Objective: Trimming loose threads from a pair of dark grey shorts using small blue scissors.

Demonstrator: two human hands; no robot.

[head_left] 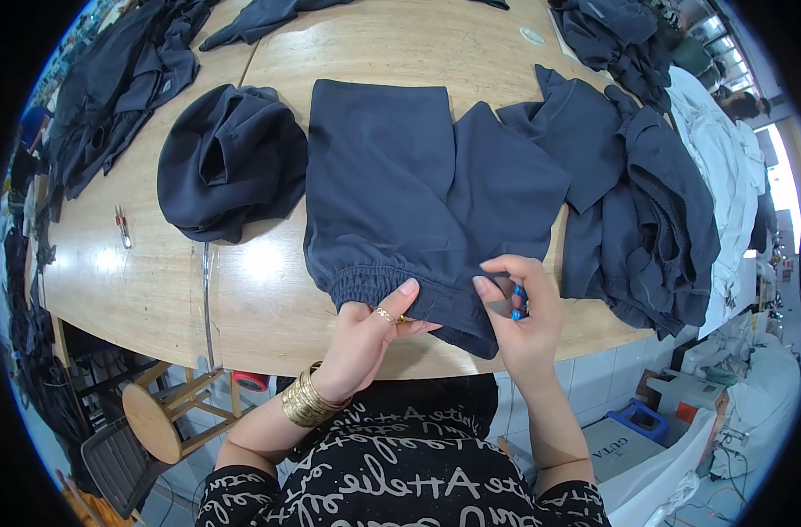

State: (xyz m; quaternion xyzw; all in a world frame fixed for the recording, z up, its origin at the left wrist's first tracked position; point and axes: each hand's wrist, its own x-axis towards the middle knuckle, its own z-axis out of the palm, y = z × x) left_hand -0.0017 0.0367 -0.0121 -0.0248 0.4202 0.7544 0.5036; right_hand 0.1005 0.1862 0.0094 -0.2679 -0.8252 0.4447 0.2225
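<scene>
A pair of dark navy shorts [378,176] with a gathered elastic waistband lies on the table in front of me, waistband toward me. My left hand [374,329] is closed on the waistband, thumb on top and fingers tucked under the edge. At the waistband's right end, my right hand [528,307] is curled with thumb and index finger apart. Inside its palm sits a small blue-handled tool [518,303], seemingly thread snips, mostly hidden by the fingers.
A crumpled navy garment [229,162] lies to the left, near small red-and-metal snips [122,227]. More navy garments [655,211] are heaped at right, beside white cloth [712,140]. Another dark pile [124,88] lies far left. A wooden stool [168,413] stands below the table edge.
</scene>
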